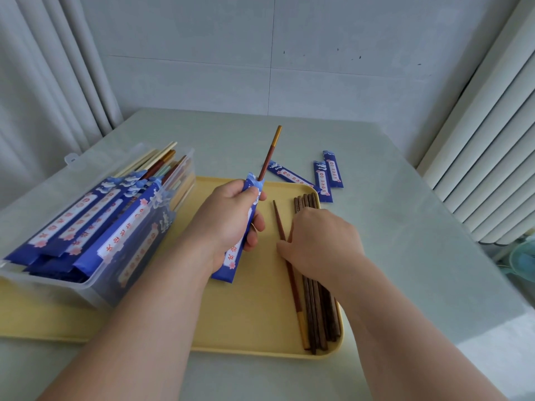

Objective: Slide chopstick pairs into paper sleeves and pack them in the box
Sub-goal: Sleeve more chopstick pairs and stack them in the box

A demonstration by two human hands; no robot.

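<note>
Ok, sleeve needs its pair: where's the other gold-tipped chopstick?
Head view: gold-tipped chopstick, right of centre on the yellow tray, beside the dark chopstick bundle, partly under the right hand.

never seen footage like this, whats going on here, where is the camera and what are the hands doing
There is no machine here: one camera worn on a person's head looks down at their two bare hands. The left hand grips a blue paper sleeve with one chopstick sticking out of its top. The right hand lies over loose brown chopsticks on a yellow tray, thumb against a gold-tipped chopstick; whether it is gripped yet is unclear. Left on the tray stands a clear box of filled sleeves. Three more sleeves lie on the table beyond.
</note>
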